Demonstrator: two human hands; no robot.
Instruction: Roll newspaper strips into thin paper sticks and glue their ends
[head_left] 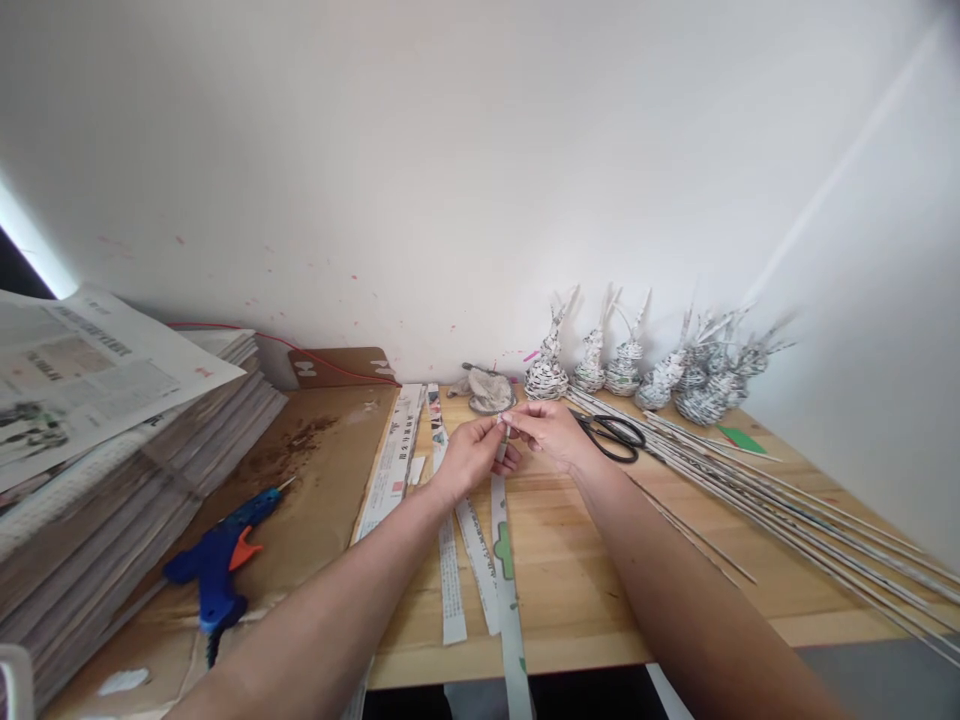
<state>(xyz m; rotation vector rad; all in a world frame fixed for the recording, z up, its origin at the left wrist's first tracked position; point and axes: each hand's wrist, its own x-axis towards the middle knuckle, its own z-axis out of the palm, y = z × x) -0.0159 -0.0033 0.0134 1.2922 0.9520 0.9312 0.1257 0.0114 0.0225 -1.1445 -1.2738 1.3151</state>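
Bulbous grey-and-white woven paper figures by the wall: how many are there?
At least 6: the leftmost figure beyond the right hand, two figures farther right, then an overlapping cluster of three or more; others may be hidden.

Wooden table [577, 600] — black scissors [616, 441], sticks [712, 466], paper strips [452, 590]

Craft workshop corner, seemingly: wooden worktable [577, 560] with cut paper strips [511, 620], black scissors [628, 436], paper sticks [712, 465], woven paper forms [547, 378]; blue glue gun [217, 560], newspaper stack [142, 470] at left.
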